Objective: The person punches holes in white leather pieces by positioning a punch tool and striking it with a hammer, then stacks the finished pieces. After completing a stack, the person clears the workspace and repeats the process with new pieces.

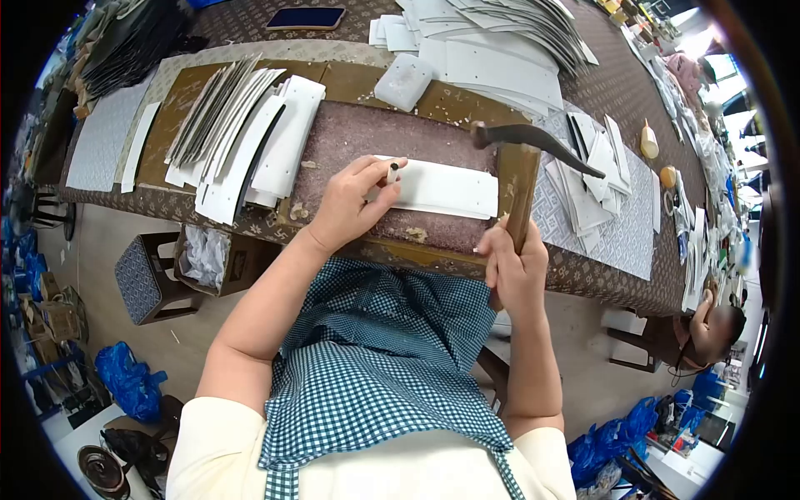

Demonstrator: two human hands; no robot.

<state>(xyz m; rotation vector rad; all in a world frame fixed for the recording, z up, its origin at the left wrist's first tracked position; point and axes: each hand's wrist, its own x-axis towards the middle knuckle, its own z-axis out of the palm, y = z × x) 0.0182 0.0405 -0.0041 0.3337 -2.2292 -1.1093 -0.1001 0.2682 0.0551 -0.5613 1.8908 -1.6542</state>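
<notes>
My right hand [518,262] is closed around the wooden handle of a hammer [523,192], whose dark, curved metal head is raised above the board's right end. Between the fingers of my left hand [357,200] stands a small punch [392,172] with a dark top, held upright over the left end of a white strip [442,188]. Small holes or marks show near the strip's right end. Beneath the strip lies a worn, reddish-brown board [350,133]. Whether the punch's tip touches the strip is hidden by my fingers.
A stack of white and dark strips [242,133] stands at the left. A whitish block [404,82] sits behind the board. More white sheets [492,71] are piled at the back, cut pieces [596,171] at the right. A phone [306,17] lies far back. Another person [708,333] is at right.
</notes>
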